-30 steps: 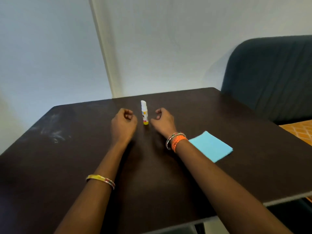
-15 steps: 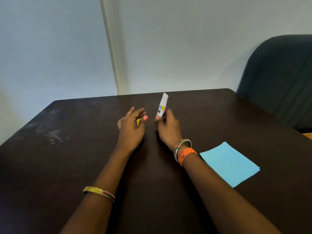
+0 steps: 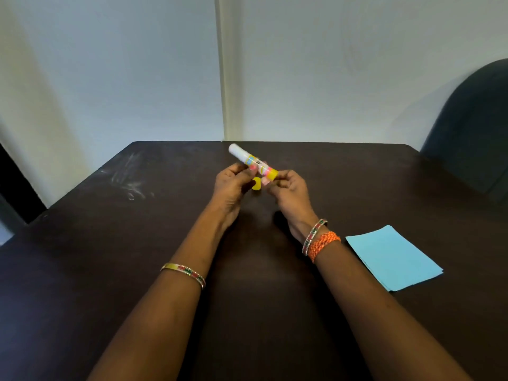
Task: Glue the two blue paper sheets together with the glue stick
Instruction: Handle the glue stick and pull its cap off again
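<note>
Above dark table (image 3: 82, 270), both my hands pinched glue stick (image 3: 253, 161): left hand (image 3: 231, 185) at middle, right hand (image 3: 288, 191) at yellow end. Light, rigid, smooth tube; best gripped around barrel. Blue paper sheets (image 3: 393, 257), thin and floppy, lay stacked beside right wrist.

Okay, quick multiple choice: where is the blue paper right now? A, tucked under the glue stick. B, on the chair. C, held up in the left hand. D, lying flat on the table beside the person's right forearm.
D: the blue paper lies flat on the dark table, just beside the right forearm, while both the left hand and right hand hold the glue stick further out.
</note>
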